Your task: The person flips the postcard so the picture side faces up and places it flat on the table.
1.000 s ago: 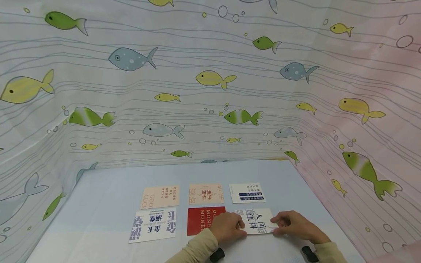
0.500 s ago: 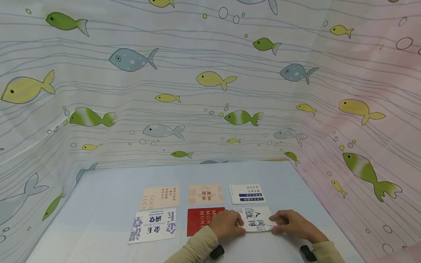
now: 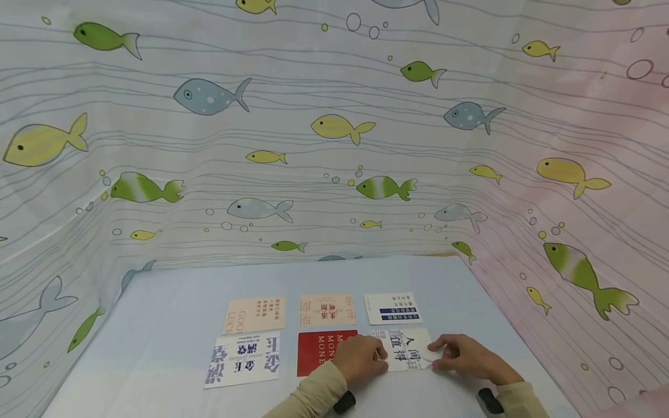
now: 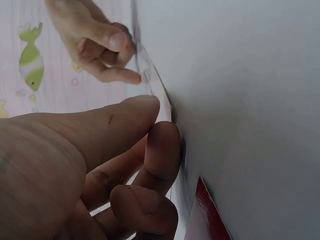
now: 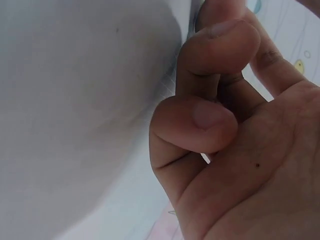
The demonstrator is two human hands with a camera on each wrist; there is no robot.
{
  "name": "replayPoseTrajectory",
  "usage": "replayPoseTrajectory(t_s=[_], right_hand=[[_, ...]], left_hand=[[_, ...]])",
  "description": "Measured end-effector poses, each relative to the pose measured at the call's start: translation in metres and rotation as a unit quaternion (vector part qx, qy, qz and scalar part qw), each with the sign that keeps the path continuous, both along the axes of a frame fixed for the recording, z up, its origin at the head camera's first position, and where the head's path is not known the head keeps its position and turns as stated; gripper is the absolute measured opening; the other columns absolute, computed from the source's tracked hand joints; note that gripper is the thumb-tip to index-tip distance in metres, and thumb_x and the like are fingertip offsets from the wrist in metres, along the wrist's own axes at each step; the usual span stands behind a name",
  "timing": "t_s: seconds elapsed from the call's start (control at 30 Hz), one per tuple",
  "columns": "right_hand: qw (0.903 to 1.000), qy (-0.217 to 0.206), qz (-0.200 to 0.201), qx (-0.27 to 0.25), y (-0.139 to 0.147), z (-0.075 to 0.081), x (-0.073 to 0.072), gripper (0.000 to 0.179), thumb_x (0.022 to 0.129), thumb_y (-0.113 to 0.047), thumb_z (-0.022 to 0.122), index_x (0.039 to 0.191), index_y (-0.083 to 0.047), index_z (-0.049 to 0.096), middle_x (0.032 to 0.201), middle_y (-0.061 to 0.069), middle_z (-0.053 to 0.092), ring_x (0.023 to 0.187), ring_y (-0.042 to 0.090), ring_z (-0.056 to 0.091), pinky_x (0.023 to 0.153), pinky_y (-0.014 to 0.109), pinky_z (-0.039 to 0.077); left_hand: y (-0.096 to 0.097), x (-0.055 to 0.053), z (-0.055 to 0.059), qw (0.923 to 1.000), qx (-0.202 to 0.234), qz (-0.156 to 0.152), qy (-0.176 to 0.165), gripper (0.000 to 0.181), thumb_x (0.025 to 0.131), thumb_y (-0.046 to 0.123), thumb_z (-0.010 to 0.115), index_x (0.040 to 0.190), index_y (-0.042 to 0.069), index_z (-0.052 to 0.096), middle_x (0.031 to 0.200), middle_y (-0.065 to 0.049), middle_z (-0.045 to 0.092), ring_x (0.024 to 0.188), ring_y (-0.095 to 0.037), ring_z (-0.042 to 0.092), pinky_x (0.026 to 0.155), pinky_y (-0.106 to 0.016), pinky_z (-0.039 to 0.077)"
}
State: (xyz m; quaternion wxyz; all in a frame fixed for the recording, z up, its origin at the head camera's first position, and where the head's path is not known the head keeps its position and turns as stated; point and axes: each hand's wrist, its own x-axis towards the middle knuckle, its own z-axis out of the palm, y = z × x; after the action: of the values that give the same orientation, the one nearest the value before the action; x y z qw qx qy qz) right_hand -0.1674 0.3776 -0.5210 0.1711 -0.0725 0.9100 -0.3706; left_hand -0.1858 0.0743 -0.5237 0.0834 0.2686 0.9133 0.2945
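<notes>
A white card with dark blue characters (image 3: 405,349) lies at the front right of the table between my two hands. My left hand (image 3: 362,357) pinches its left end near the front corner between thumb and index finger. In the left wrist view the thumb (image 4: 142,112) shows on the card's edge, the other fingers curled beneath. At the opposite end my right hand (image 3: 467,357) holds the right edge with thumb and index finger. Its curled fingers hide the card in the right wrist view. Partly under my left hand's outline lies a red card with "MONEY"-like lettering (image 3: 313,354).
Two more rows of cards share the table: a purple-lettered white card (image 3: 243,360) front left, a peach "GOOD LUCK"-like card (image 3: 256,313), a peach card with red characters (image 3: 327,309) and a white card with blue bars (image 3: 392,307) behind. Fish-patterned curtain (image 3: 313,174) surrounds the table.
The card between my hands rises slightly at its front edge, then comes down again. Both hands shift a few pixels left with it; the other cards stay put.
</notes>
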Motion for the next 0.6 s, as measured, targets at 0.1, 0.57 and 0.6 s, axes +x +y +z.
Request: replayPoseTrajectory(t_s=[0.1, 0.57, 0.6], right_hand=[[1.0000, -0.006, -0.004, 0.000, 0.000, 0.000, 0.001, 0.042, 0.084, -0.032, 0.084, 0.116, -0.007, 0.072, 0.077, 0.002, 0.058, 0.070, 0.018, 0.052, 0.058, 0.026, 0.037], [0.9827, 0.161, -0.071, 0.057, -0.018, 0.014, -0.024, 0.038, 0.099, -0.038, 0.066, 0.128, -0.012, 0.065, 0.109, 0.003, 0.064, 0.094, 0.020, 0.060, 0.078, 0.039, 0.051], [0.9774, 0.187, -0.077, 0.062, -0.022, 0.015, -0.027, 0.042, 0.101, -0.040, 0.063, 0.132, -0.010, 0.063, 0.117, 0.007, 0.063, 0.101, 0.025, 0.061, 0.083, 0.044, 0.051]], left_hand=[[0.000, 0.000, -0.001, 1.0000, 0.002, 0.002, -0.003, 0.011, 0.083, 0.029, 0.082, 0.089, 0.022, 0.076, 0.071, 0.016, 0.060, 0.064, 0.000, 0.050, 0.058, -0.026, 0.039], [-0.015, -0.032, 0.007, 0.9903, 0.053, 0.076, 0.104, 0.021, 0.093, 0.040, 0.070, 0.092, 0.021, 0.078, 0.072, 0.015, 0.059, 0.062, -0.003, 0.050, 0.053, -0.023, 0.042], [-0.020, -0.036, 0.009, 0.9875, 0.052, 0.089, 0.119, 0.022, 0.094, 0.041, 0.069, 0.094, 0.021, 0.078, 0.074, 0.013, 0.061, 0.064, -0.004, 0.052, 0.054, -0.024, 0.044]])
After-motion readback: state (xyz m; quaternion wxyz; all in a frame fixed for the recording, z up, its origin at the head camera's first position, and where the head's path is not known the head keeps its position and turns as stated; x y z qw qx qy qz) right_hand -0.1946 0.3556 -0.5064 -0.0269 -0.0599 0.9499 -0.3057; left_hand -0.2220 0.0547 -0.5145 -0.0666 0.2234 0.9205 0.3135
